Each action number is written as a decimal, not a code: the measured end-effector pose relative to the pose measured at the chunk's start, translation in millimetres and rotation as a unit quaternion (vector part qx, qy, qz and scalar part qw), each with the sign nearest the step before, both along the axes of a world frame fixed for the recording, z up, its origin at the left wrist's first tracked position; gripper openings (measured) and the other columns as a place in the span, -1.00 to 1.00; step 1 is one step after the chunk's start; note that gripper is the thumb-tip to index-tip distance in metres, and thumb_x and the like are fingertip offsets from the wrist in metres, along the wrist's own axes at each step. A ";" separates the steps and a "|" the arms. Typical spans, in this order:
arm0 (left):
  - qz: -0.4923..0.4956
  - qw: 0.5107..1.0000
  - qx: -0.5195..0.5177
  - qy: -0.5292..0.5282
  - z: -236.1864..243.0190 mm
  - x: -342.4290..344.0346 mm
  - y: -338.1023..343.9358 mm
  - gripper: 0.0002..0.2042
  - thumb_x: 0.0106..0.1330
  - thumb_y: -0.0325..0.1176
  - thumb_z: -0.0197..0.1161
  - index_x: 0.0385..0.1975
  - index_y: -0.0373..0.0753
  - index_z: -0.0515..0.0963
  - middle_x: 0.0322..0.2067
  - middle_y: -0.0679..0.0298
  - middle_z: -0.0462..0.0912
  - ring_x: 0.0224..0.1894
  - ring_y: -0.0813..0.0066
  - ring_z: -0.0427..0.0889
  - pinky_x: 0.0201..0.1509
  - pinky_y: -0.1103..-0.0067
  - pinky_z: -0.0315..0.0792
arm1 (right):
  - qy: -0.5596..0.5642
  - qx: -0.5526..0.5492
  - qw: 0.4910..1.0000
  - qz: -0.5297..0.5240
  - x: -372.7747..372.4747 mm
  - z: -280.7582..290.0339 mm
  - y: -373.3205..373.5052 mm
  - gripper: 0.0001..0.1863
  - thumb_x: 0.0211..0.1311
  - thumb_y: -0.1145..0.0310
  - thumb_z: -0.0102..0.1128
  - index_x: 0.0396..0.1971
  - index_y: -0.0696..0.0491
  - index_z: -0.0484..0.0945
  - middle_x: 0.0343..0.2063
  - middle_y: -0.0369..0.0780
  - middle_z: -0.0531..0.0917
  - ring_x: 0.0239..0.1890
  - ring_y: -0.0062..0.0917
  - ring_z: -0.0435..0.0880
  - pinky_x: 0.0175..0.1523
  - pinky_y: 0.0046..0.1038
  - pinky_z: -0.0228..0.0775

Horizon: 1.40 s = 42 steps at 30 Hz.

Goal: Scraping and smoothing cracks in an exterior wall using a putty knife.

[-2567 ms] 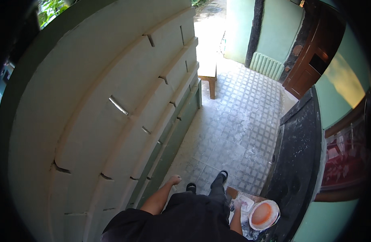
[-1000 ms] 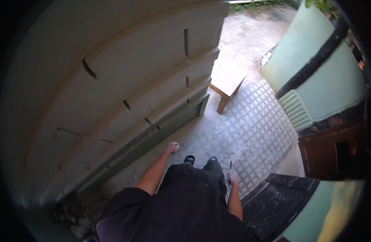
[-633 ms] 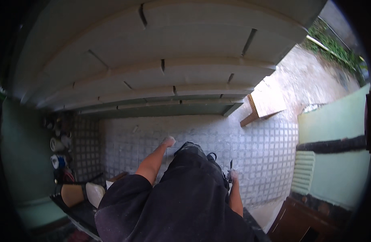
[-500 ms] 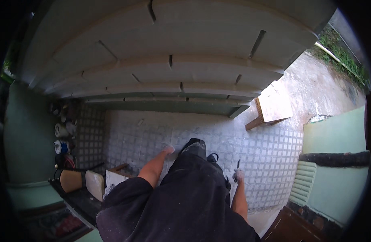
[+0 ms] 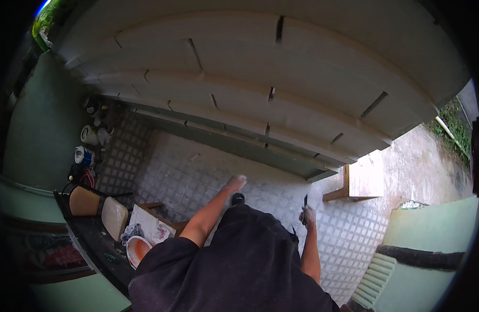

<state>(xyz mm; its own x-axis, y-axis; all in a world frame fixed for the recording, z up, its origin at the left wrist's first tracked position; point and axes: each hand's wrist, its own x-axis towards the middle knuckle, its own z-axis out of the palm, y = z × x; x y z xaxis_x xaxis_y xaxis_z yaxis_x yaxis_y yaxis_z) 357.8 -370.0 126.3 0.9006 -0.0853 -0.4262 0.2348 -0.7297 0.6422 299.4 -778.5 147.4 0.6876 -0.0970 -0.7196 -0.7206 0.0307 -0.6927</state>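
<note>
My left hand (image 5: 235, 182), pale with dust, reaches forward over the tiled floor with its fingers stretched out and nothing visible in them. In my right hand (image 5: 308, 215), also dusty, is a knife-like tool (image 5: 305, 199) with a narrow dark blade pointing away from me. My fingers are wrapped round its handle; its exact kind is too small to tell. In front of both hands rises a pale wall (image 5: 239, 54) of wide horizontal bands with short dark slits. Neither hand touches it.
A wooden stool (image 5: 367, 177) stands at the right, past the wall's end. At the left are a small table (image 5: 148, 221), an orange-lined bucket (image 5: 139, 248), chairs (image 5: 84, 201) and several paint-type tubs (image 5: 84, 156). A ribbed pale green ledge (image 5: 377, 275) lies lower right.
The view has turned, so the wall now slants down to the right and the bucket shows at lower left. My left arm stretches further forward. My right hand still holds the tool.
</note>
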 end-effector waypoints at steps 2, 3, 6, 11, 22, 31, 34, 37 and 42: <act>0.009 0.995 -0.062 -0.072 28.1 39.2 -5.5 -0.61 0.30 -0.19 0.10 0.01 -0.32 0.53 0.01 0.01 0.59 0.09 0.12 0.56 0.16 0.36 0.40 | -0.035 0.004 0.998 0.044 43.7 37.7 49.4 -0.87 0.28 0.36 0.08 -0.24 0.06 0.44 -0.75 -0.32 0.37 -0.77 -0.57 0.40 -0.66 -0.49 0.32; -0.014 0.990 -0.080 -0.113 57.6 64.2 -22.9 -0.63 0.33 -0.20 0.12 0.02 -0.31 0.52 -0.01 0.01 0.61 0.06 0.18 0.59 0.12 0.40 0.42 | -0.047 -0.028 0.996 0.065 60.6 57.5 62.7 -0.76 0.28 0.34 0.10 -0.10 0.09 0.47 -0.71 -0.33 0.39 -0.74 -0.60 0.42 -0.63 -0.50 0.36; -0.025 0.975 -0.177 -0.136 144.5 105.9 -45.9 -0.62 0.39 -0.21 0.10 0.06 -0.35 0.48 -0.01 0.02 0.61 0.07 0.25 0.58 0.12 0.46 0.42 | -0.183 -0.013 0.976 0.117 105.5 158.1 125.7 -0.44 0.30 0.33 0.04 0.30 0.10 0.30 -0.67 -0.35 0.38 -0.69 -0.66 0.43 -0.57 -0.55 0.41; -0.020 0.907 -0.241 -0.344 286.9 128.1 -56.4 -0.45 0.40 -0.14 0.06 0.27 -0.37 0.25 0.08 -0.17 0.50 0.11 0.06 0.55 0.19 0.39 0.39 | -0.282 0.045 0.956 0.071 132.0 314.7 197.1 -0.39 0.32 0.31 0.02 0.36 0.09 0.20 -0.60 -0.38 0.37 -0.62 -0.73 0.41 -0.55 -0.63 0.39; -0.059 0.824 -0.406 -0.390 434.0 151.8 -44.7 -0.45 0.51 -0.16 -0.13 0.32 -0.46 0.11 0.32 -0.14 0.20 0.40 0.15 0.18 0.40 0.45 0.08 | -0.452 0.106 0.886 -0.007 168.5 440.0 267.1 -0.42 0.35 0.32 -0.14 0.36 0.14 0.17 -0.57 -0.34 0.47 -0.66 -0.74 0.41 -0.60 -0.64 0.33; -0.058 0.839 -0.417 -0.344 475.7 165.7 -33.1 -0.38 0.47 -0.13 -0.06 0.35 -0.48 0.07 -0.15 0.16 0.52 -0.21 0.58 0.46 -0.15 0.68 0.35 | -0.448 0.169 0.875 -0.067 187.5 470.3 287.5 -0.50 0.42 0.31 -0.21 0.30 0.12 0.26 -0.56 -0.37 0.45 -0.68 -0.78 0.35 -0.66 -0.64 0.20; -0.055 0.846 -0.431 -0.309 484.4 173.1 -32.2 -0.38 0.45 -0.14 -0.03 0.36 -0.45 0.07 -0.45 0.36 0.45 -0.50 0.74 0.32 -0.49 0.74 0.25 | -0.454 0.175 0.871 -0.069 193.5 475.5 290.6 -0.53 0.44 0.30 -0.23 0.28 0.11 0.29 -0.57 -0.39 0.43 -0.68 -0.79 0.34 -0.67 -0.65 0.18; -0.053 0.832 -0.474 -0.284 491.1 174.5 -33.7 -0.39 0.44 -0.15 -0.01 0.35 -0.42 0.11 -0.54 0.43 0.38 -0.59 0.79 0.25 -0.58 0.74 0.19 | -0.471 0.168 0.863 -0.071 199.1 478.3 293.1 -0.55 0.45 0.31 -0.24 0.27 0.10 0.29 -0.58 -0.39 0.41 -0.68 -0.79 0.34 -0.67 -0.65 0.17; -0.054 0.846 -0.478 -0.229 507.9 168.7 -34.0 -0.47 0.43 -0.16 0.00 0.29 -0.37 0.25 -0.56 0.46 0.38 -0.60 0.79 0.28 -0.60 0.73 0.20 | -0.455 0.158 0.874 -0.066 197.6 486.8 287.9 -0.63 0.44 0.32 -0.19 0.13 0.15 0.39 -0.55 -0.39 0.47 -0.68 -0.81 0.37 -0.67 -0.69 0.21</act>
